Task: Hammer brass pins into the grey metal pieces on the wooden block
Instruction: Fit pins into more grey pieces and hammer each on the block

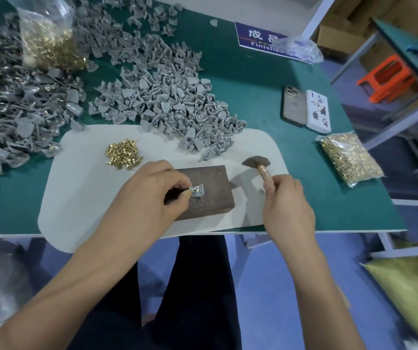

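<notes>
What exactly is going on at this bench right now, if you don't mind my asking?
A person is fitting brass pins into grey metal pieces. The left hand pinches one grey piece with a brass pin in it on the wooden block. The right hand grips a small hammer, its head off to the right of the block. Loose pins and a heap of grey pieces lie behind.

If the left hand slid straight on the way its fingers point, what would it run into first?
The left hand points right across the wooden block, pinching the grey piece. Beyond it lies bare block, then probably the hammer, though height is unclear.
</notes>
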Action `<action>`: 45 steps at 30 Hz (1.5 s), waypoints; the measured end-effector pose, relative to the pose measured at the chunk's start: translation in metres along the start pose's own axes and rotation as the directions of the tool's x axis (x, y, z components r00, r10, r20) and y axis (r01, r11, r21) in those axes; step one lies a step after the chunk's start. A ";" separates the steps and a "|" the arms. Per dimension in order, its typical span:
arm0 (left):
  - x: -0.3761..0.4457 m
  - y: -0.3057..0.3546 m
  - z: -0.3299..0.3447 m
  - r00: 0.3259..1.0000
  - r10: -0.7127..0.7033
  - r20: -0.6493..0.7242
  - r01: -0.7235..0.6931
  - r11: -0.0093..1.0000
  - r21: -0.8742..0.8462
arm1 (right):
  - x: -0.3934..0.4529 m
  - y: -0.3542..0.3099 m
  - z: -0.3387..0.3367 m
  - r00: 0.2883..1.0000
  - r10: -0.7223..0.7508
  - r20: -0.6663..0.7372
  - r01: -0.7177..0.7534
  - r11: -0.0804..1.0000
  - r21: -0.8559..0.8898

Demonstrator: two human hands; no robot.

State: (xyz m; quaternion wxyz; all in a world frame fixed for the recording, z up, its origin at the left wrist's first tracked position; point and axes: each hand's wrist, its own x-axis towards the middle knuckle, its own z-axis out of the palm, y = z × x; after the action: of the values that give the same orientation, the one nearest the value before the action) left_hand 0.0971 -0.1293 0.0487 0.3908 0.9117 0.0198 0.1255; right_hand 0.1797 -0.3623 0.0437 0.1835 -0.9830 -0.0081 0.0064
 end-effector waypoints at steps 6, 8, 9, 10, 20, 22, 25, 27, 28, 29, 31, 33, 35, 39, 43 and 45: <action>0.002 -0.002 0.005 1.000 -0.005 -0.029 0.005 1.000 0.004 | -0.031 -0.027 -0.042 0.944 -0.328 0.027 0.280 0.846 0.454; 0.004 -0.002 0.005 1.000 0.010 -0.027 -0.009 1.000 0.011 | -0.042 -0.032 -0.041 0.916 -0.389 0.095 0.315 0.847 0.428; 0.004 -0.002 0.004 1.000 0.013 -0.027 -0.013 1.000 0.012 | -0.046 -0.034 -0.038 0.911 -0.390 0.133 0.309 0.860 0.406; 0.004 -0.003 0.004 1.000 0.014 -0.028 -0.014 1.000 0.012 | -0.048 -0.036 -0.035 0.907 -0.385 0.168 0.301 0.875 0.379; 0.006 -0.005 0.001 0.999 0.044 0.004 -0.044 0.999 0.030 | -0.059 -0.049 -0.035 0.932 -0.349 0.096 0.314 0.911 0.267; 0.007 -0.004 0.000 0.999 0.053 0.006 -0.053 0.998 0.040 | -0.058 -0.048 -0.037 0.926 -0.353 0.134 0.331 0.930 0.159; 0.007 -0.005 0.000 0.998 0.060 0.009 -0.060 0.997 0.045 | -0.056 -0.047 -0.048 0.941 -0.338 -0.031 0.335 0.911 0.241; 0.007 -0.005 0.000 0.998 0.057 0.004 -0.057 0.997 0.043 | -0.059 -0.051 -0.046 0.939 -0.339 -0.064 0.342 0.888 0.307; 0.007 -0.005 0.000 0.998 0.058 0.000 -0.058 0.997 0.044 | -0.062 -0.054 -0.041 0.940 -0.341 -0.013 0.330 0.900 0.283; 0.007 -0.004 0.000 0.998 0.061 -0.003 -0.061 0.997 0.047 | -0.064 -0.055 -0.036 0.940 -0.334 0.067 0.310 0.920 0.240; 0.007 -0.003 -0.001 0.998 0.067 -0.002 -0.066 0.996 0.056 | -0.063 -0.050 -0.034 0.936 -0.319 0.149 0.294 0.941 0.164; 0.008 -0.003 -0.002 0.998 0.065 0.005 -0.065 0.996 0.062 | -0.059 -0.047 -0.040 0.942 -0.330 0.058 0.318 0.935 0.154; 0.008 -0.002 -0.002 0.998 0.067 0.015 -0.068 0.995 0.067 | -0.059 -0.047 -0.044 0.944 -0.318 -0.091 0.331 0.904 0.270; 0.008 -0.003 -0.002 0.998 0.064 0.015 -0.065 0.996 0.067 | -0.070 -0.055 -0.029 0.941 -0.337 0.024 0.326 0.923 0.204; 0.009 -0.002 -0.002 0.998 0.062 0.025 -0.064 0.995 0.073 | -0.063 -0.045 -0.034 0.942 -0.328 -0.066 0.334 0.928 0.162; 0.009 -0.002 -0.003 0.998 0.062 0.022 -0.064 0.995 0.077 | -0.064 -0.050 -0.034 0.935 -0.319 -0.153 0.351 0.889 0.294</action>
State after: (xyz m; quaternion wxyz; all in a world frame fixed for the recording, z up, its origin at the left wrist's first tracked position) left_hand 0.1049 -0.1250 0.0510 0.3512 0.9274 -0.0077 0.1282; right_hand 0.1152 -0.3295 0.0941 0.3371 -0.9235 -0.1674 -0.0735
